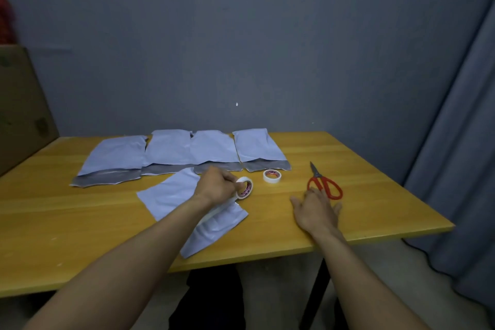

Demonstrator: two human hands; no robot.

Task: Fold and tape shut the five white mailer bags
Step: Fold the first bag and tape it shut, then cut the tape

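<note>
Several white mailer bags [171, 151] lie in a row at the back of the wooden table [80, 236], their grey flaps open toward me. One more white mailer bag [171, 193] lies askew in front of them, partly under my left forearm. My left hand [217, 186] grips a white tape roll [245, 187] held on edge above that bag. My right hand [316, 210] rests flat on the table with fingers spread, its fingertips just short of the red-handled scissors [325, 186].
A second tape roll [272, 176] lies flat near the rightmost bag. A cardboard box [21, 107] stands at the left. A grey curtain [460, 142] hangs at the right beyond the table's corner.
</note>
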